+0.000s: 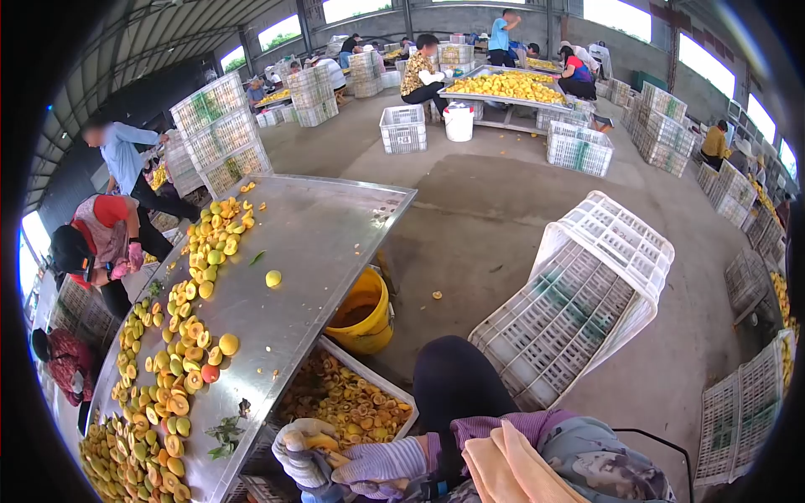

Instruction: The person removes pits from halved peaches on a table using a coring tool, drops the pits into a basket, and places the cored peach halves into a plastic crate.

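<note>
At the bottom, both of my gloved hands are close together over a crate of halved yellow fruit. My left hand, in a whitish-grey glove, is closed around a yellow-orange piece of peach. Against it is my right hand, in a purple-and-grey striped glove, its fingers curled at the fruit; whatever it grips is hidden. Left of them, a metal table bears a long heap of whole and halved peaches. Leaves lie near its edge.
A yellow bucket stands beside the table. White plastic crates lie tilted on the floor at right. People work at left, one in a red top. Farther back are another fruit-covered table and stacked crates.
</note>
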### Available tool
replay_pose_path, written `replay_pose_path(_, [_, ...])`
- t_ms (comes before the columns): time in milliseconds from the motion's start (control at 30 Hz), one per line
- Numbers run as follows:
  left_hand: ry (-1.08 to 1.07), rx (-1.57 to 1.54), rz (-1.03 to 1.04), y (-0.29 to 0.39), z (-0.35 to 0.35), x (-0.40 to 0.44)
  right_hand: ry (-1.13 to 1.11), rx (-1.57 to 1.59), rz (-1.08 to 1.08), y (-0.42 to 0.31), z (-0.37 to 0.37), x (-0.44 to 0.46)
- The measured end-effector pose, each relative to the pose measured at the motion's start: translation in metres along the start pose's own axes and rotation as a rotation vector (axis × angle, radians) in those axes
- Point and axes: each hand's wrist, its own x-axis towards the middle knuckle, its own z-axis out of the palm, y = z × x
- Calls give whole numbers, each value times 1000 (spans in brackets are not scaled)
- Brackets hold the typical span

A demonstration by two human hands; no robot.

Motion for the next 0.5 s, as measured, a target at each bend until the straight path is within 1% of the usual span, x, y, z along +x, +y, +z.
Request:
replay_pose_path(67, [5,-79,-111,4,1,1,-25,-23,-132,6,-1,4])
replay_pose_path(100, [85,-24,94,-12,5,-3,-32,-19,-159,10,-5,7])
replay_pose_path(133, [-29,134,-73,7,8,4,-58,-3,-171,14,-7,8])
replay_pose_path(167, [-155,255,-109,13,2,9,-72,-120,-222,5,-2,2])
replay_pose_path(200, [-254,244,-186,12,-7,13,-42,-65,-135,-2,3,2])
replay_pose_path(267, [-259,39,-245,8,-12,14,33,56,35,-15,11,2])
replay_pose_path(333, [-253,-14,-370,22,-16,15,50,121,76,-8,7,8])
replay_pose_path(400, [-181,-273,-408,11,-17,6,46,111,145,-16,4,6])
replay_pose_path(433, [-158,-265,-417,9,-23,6,28,119,162,-17,2,6])
replay_pose_path(500, [-366,-215,-476,7,-32,7,105,45,214,-18,-1,8])
